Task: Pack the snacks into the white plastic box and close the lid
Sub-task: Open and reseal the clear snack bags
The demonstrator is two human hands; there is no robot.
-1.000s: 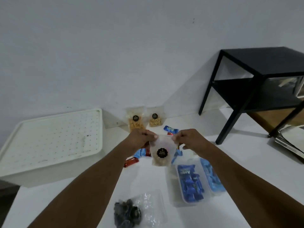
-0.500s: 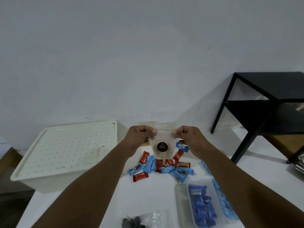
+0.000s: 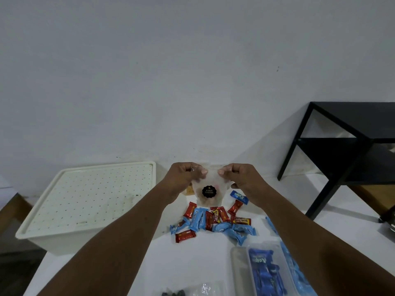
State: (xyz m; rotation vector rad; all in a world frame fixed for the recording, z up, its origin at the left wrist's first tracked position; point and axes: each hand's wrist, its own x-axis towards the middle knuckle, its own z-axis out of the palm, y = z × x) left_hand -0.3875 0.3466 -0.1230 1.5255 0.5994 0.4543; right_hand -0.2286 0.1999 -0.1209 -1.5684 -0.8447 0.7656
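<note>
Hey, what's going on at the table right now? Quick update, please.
Both hands, left hand and right hand, pinch the top of a clear biscuit bag. White box lid on. Candy pile loose below.

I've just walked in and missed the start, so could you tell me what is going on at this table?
A person is packing snacks. The left hand and right hand hold a clear biscuit pouch by its top edge, above a pile of red and blue wrapped snacks on the white table. The white plastic box sits to the left with its lid on, so nothing is packed yet.
</note>
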